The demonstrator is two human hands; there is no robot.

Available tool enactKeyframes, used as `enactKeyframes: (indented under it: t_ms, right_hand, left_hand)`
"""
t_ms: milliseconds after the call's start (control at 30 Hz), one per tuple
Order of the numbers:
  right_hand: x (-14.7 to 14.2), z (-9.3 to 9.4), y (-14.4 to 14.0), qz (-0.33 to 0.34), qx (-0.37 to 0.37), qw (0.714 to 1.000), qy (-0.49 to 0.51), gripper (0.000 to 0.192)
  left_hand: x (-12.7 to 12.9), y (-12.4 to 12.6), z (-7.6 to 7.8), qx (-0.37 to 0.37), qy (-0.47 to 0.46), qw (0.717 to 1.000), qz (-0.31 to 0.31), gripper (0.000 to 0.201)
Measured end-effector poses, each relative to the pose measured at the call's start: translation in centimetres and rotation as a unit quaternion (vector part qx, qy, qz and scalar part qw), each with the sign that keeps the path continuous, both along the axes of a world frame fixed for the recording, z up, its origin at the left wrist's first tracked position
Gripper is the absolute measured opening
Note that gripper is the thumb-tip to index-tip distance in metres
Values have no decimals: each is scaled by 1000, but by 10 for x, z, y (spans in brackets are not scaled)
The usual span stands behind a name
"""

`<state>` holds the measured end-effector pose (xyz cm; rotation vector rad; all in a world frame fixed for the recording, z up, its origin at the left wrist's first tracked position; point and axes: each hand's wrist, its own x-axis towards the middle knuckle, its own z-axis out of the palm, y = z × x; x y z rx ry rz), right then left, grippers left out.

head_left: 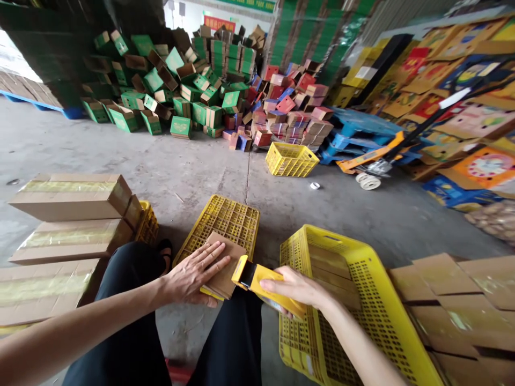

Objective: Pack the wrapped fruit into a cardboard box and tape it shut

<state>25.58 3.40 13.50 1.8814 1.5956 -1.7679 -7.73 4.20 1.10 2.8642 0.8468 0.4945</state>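
Left hand (197,273) lies open, flat on the box (225,268); right hand (300,289) grips the dispenser (261,284), whose blade could nick those fingers.

The left hand (196,272) lies flat over the small cardboard box (223,266), so most of its top face is covered, and its underside and near end cannot be seen. The right hand (298,290) wraps the yellow tape dispenser (261,283); the roll and its lower part are hidden behind the fingers. Both forearms run off the bottom edge. The yellow crate (354,300) beside the right arm is cut off below, and its contents show only as brown layers through the mesh. The taped cartons (68,225) on the left leave the frame. Print on the far green boxes (161,80) is too small to read.
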Motion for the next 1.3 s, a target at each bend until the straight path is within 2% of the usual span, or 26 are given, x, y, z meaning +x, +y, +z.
enactKeyframes:
  t_ms: [133, 333, 467, 700, 900, 967, 1067, 1133, 1167, 1233, 1267, 1300]
  right_hand:
    - [3, -3, 0, 6, 7, 1000, 7, 58]
    - [6, -4, -4, 1, -1, 1000, 16, 64]
    - [10, -9, -10, -10, 5, 999, 36, 64]
    - [38, -13, -21, -27, 3, 998, 47, 66]
    - [31, -19, -19, -19, -3, 999, 31, 65]
    - [24, -17, -17, -12, -6, 1000, 24, 62]
    - [13, -11, -16, 3, -11, 1000, 10, 54]
    - [4, -5, -13, 8, -12, 1000, -12, 50]
    - [-1, -3, -12, 9, -11, 1000, -25, 49]
    - [-10, 2, -8, 12, -2, 999, -42, 50]
    - [-14, 3, -7, 14, 4, 999, -45, 50]
    - [-18, 5, -5, 18, 10, 999, -45, 51]
  left_hand:
    - [13, -5, 3, 12, 6, 1000, 5, 122]
    - [37, -7, 3, -1, 41, 999, -21, 122]
    - [35, -3, 2, -16, 41, 999, -20, 121]
    - [30, 4, 4, -24, 22, 999, -43, 121]
    - [27, 1, 9, -37, -12, 998, -40, 117]
    - [25, 0, 8, -41, -33, 998, -18, 110]
    - [23, 2, 3, -54, -96, 990, 86, 90]
    - [22, 8, -1, -92, -169, 964, 183, 83]
    - [20, 12, -1, -130, -212, 940, 234, 83]
    - [14, 19, -1, -257, -290, 865, 318, 88]
    - [9, 22, 1, -346, -312, 814, 346, 86]
    - [4, 23, 2, -440, -319, 764, 348, 85]
